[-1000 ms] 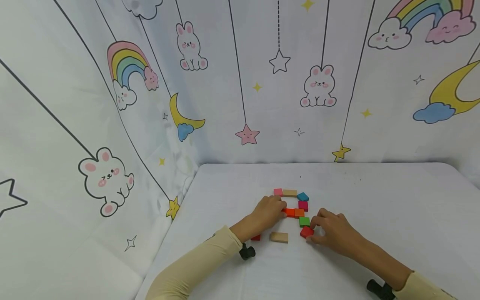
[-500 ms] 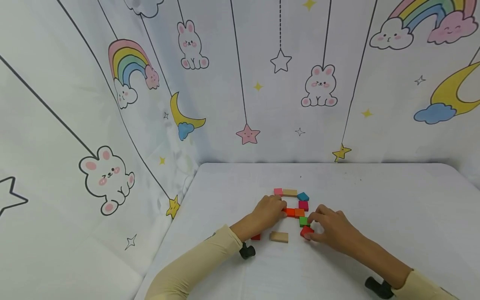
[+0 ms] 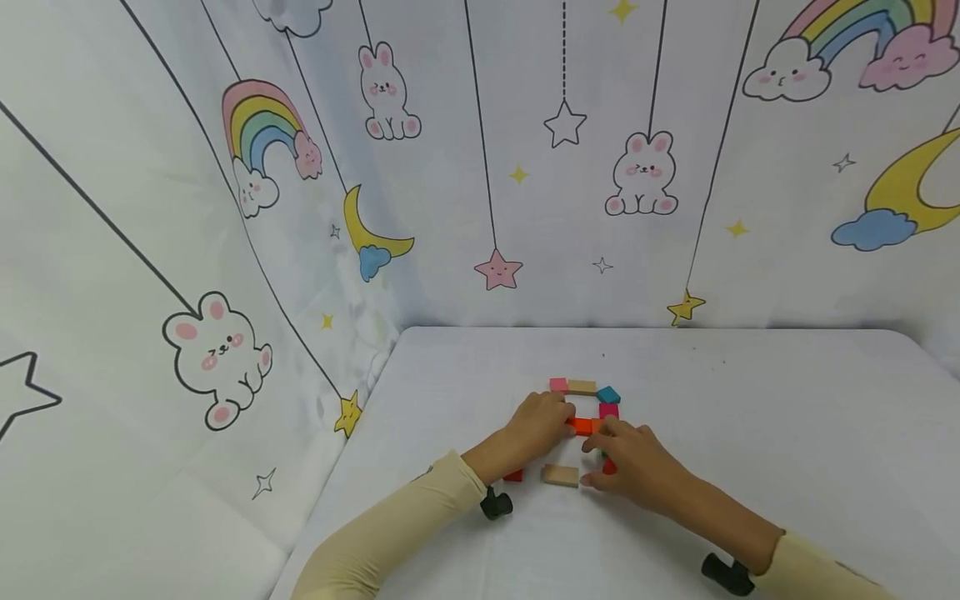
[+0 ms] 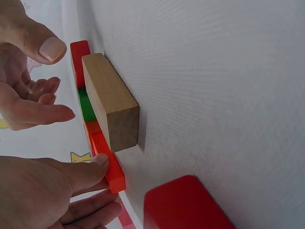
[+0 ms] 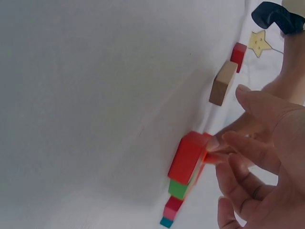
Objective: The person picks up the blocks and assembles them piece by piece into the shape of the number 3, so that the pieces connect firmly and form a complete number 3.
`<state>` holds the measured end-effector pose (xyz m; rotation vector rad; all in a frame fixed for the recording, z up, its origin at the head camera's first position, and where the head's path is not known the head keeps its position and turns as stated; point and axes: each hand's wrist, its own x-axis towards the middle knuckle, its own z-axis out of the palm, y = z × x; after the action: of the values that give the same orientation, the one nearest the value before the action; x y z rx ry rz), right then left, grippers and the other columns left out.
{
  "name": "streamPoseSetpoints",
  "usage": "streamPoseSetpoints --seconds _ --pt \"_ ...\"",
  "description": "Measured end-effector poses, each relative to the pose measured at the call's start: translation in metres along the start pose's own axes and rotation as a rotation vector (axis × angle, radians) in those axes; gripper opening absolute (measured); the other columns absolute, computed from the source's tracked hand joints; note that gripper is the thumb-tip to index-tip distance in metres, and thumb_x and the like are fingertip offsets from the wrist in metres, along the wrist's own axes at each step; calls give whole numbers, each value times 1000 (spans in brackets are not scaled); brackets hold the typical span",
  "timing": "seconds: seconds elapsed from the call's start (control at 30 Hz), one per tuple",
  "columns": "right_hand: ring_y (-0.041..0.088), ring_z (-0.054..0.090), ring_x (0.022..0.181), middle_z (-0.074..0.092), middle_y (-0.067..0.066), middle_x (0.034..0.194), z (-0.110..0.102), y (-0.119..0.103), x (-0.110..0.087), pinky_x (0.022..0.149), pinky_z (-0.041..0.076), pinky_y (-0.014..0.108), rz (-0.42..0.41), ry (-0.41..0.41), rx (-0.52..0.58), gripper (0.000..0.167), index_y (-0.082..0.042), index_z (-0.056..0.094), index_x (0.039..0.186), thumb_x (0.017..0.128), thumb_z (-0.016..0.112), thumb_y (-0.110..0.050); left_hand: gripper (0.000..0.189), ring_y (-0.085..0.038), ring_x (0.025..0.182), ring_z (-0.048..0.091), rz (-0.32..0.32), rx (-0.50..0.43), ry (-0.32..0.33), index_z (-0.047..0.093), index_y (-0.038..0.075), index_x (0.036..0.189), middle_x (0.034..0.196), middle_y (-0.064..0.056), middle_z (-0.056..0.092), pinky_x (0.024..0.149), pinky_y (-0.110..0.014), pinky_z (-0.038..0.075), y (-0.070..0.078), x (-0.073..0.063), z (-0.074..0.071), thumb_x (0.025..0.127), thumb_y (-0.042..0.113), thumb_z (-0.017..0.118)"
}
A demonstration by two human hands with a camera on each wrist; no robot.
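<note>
In the head view my left hand (image 3: 531, 427) pinches the end of an orange-red block (image 3: 582, 426) between thumb and fingers. The left wrist view shows that thumb against the block's side. My right hand (image 3: 641, 467) holds nothing; its thumb and fingers are spread above the table, close to a loose tan wooden block (image 3: 561, 475). Beneath it, partly hidden in the head view, lie a red block (image 5: 187, 157) and a green block (image 5: 177, 189). They touch end to end, as the right wrist view shows. A magenta block (image 3: 609, 411) lies farther back.
Along the far side lie a pink block (image 3: 558, 384), a second tan block (image 3: 582, 387) and a teal block (image 3: 608, 395). Another red block (image 3: 513, 476) sits near my left wrist. The white table (image 3: 787, 417) meets a printed curtain (image 3: 450, 167) behind.
My right hand has let go of the red block, which now sits against the green one. It has moved left toward the loose tan block. My left hand stays on the orange-red block.
</note>
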<state>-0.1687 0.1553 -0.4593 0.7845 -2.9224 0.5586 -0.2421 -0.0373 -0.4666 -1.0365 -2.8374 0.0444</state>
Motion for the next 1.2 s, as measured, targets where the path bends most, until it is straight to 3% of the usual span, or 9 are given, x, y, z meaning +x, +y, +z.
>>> streamPoseSetpoints --seconds 0.57,1.2 --pt "9 55 94 56 -8 95 17 -15 4 76 46 36 -97 51 -68 36 -20 80 99 73 98 -40 21 -10 85 59 -3 -6 -6 78 17 110 98 2 71 75 -20 46 1 -2 -3 99 34 75" --pt "10 54 95 57 -7 97 22 -17 5 77 45 37 -81 40 -75 30 -23 79 96 75 97 -35 22 -11 91 61 -5 -9 -10 78 17 112 102 2 72 79 -22 49 0 -2 -1 100 34 75"
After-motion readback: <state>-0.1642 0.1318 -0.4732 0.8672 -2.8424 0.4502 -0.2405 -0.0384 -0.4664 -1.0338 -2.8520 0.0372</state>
